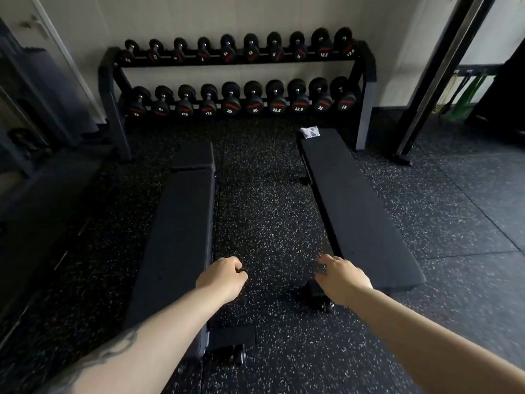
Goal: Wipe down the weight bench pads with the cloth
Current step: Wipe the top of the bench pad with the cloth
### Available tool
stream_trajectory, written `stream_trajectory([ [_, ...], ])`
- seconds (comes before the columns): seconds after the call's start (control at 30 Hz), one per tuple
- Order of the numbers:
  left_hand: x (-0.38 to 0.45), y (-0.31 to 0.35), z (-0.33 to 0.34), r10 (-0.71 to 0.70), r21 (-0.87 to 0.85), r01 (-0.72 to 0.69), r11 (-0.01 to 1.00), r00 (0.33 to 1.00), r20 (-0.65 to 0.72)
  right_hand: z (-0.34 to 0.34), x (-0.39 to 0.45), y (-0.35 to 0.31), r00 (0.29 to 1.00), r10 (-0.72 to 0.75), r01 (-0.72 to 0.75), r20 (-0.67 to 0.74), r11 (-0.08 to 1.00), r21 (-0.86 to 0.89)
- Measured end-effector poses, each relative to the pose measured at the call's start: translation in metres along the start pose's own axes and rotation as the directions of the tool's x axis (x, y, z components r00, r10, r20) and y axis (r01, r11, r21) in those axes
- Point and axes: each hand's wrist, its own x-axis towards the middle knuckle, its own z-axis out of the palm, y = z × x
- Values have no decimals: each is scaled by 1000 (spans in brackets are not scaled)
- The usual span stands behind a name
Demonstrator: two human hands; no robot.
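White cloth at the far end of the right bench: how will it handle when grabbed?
The cloth looks crumpled, so probably floppy and light. It sits at the right bench pad's far edge, so a push may slide it off.

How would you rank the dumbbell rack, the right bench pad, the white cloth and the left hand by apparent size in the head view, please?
1. dumbbell rack
2. right bench pad
3. left hand, though nearness to the camera enlarges it
4. white cloth, which lies far off on the pad's far end
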Motion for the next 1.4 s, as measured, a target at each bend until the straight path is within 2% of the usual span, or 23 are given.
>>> stream_trajectory([
  [0.2, 48, 3, 1, 8, 6, -8, 1000, 998, 56, 7, 39, -4, 997, 48, -48, 55, 999, -7],
  [0.4, 139, 30, -16, 5, -14, -4, 1000, 998, 68, -24, 134, 1, 995, 76, -75, 62, 997, -12],
  [0.6, 262, 83, -69, -35, -31, 35, 999, 999, 8, -95, 264, 10, 999, 42, -42, 31, 999, -4],
  [0.93, 456, 167, -156, 1, -18, -2, 1000, 999, -43, -202, 466, 11, 997, 71, -71, -12, 997, -13],
  [1.13, 612, 204, -212, 98, 35, -96, 995, 994, -53, -251, 613, -15, 991, 121, -119, -63, 992, 40],
  [1.4, 787, 266, -270, 195, 104, -199, 974, 980, 48, -304, 766, -30, 972, 216, -203, -88, 970, 130],
])
